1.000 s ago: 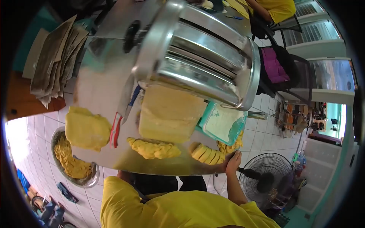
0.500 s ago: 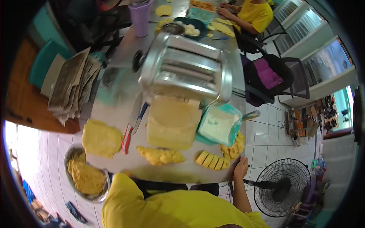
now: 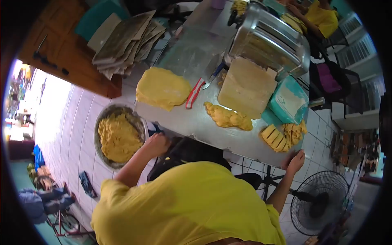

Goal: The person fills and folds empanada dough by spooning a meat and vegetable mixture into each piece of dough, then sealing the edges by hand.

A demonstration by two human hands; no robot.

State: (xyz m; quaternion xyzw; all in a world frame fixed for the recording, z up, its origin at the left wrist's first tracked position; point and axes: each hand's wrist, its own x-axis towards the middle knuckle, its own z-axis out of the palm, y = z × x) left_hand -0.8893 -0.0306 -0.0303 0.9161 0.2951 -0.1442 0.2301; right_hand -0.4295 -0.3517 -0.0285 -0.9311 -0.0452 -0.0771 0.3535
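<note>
My left hand [image 3: 158, 144] is closed, just right of a metal bowl [image 3: 146, 130] of yellow dough [image 3: 118, 139]; I cannot make out whether it holds anything. At the table's near right corner, my right hand [image 3: 296, 161] has its fingers wrapped on the table edge. Close to that hand lie a sliced dough log [image 3: 274, 138] and a lumpy dough piece [image 3: 294, 133]. Another dough roll [image 3: 228, 117] rests near the front edge. A flat dough sheet [image 3: 162, 88] covers the left part of the table, beside a red-and-white handle [image 3: 195, 93].
A steel dough sheeter [image 3: 269, 38] stands at the back, its board [image 3: 247, 87] sloping towards me. Right of it sits a teal container [image 3: 290, 98] of white powder. A fan [image 3: 320, 204] stands at right. A person in yellow [image 3: 320, 18] sits at the far end.
My view has swung left and down, so things on the table appear further right and higher. My left hand has come into view beside the bowl. The right hand stays at the table corner.
</note>
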